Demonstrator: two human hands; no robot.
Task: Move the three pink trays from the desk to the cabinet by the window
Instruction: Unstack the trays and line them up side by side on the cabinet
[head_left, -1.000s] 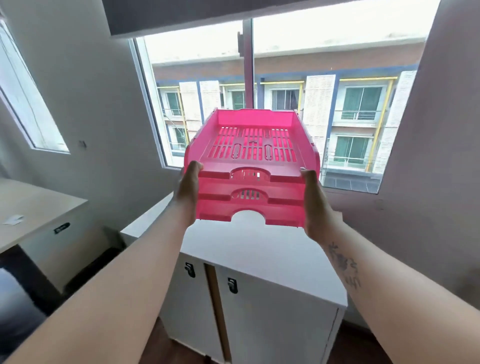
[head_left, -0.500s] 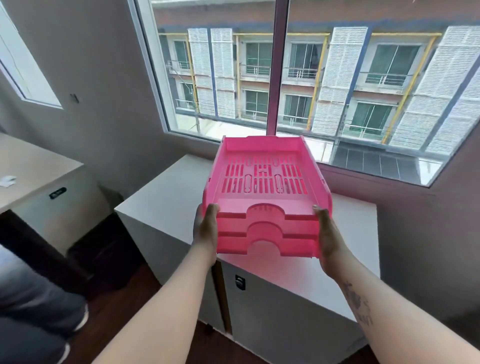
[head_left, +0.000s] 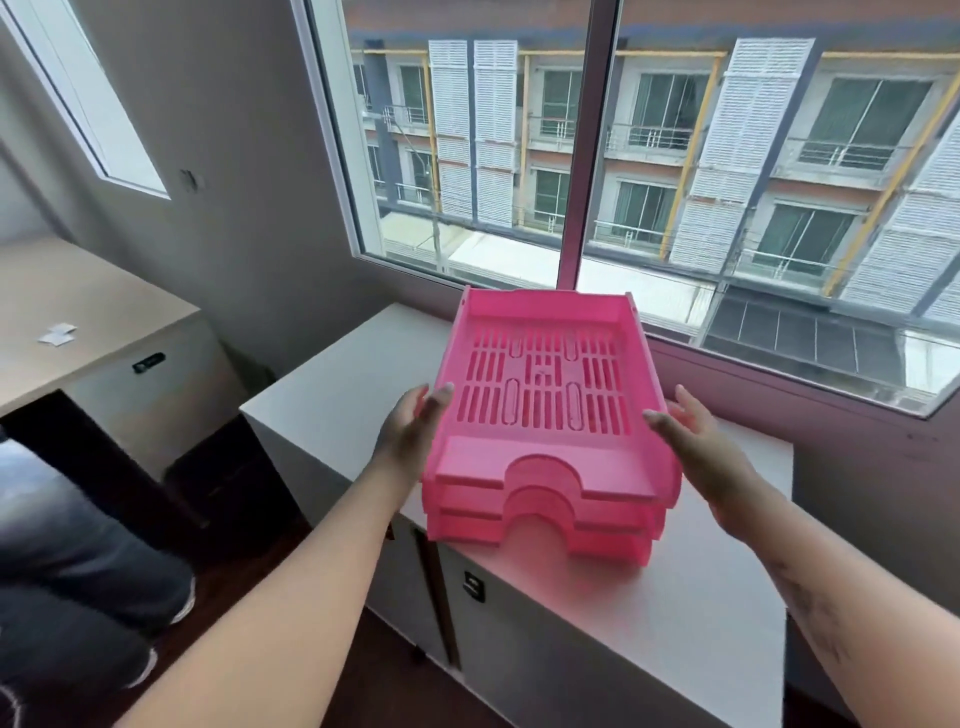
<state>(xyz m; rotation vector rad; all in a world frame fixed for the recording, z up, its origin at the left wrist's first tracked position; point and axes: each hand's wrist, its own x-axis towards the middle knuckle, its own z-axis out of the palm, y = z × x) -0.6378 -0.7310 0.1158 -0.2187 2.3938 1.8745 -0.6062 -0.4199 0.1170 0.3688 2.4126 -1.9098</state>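
Observation:
Three pink slotted trays (head_left: 545, 415) are nested in one stack and rest on the white top of the cabinet (head_left: 332, 395) under the window. My left hand (head_left: 413, 431) is at the stack's left side with fingers spread, its fingertips at the rim. On the right side, my right hand (head_left: 698, 441) is open too, fingers loose and a little off the tray wall. Neither hand grips the stack.
The window sill (head_left: 779, 364) runs right behind the trays. A beige desk (head_left: 78, 322) with small paper scraps stands at the left, and a dark gap separates it from the cabinet. Another person's legs and shoes (head_left: 93, 597) are at the lower left.
The stack went down from mid-air onto the cabinet top. Both hands have let go of its sides and opened. The view has come closer and tilted down.

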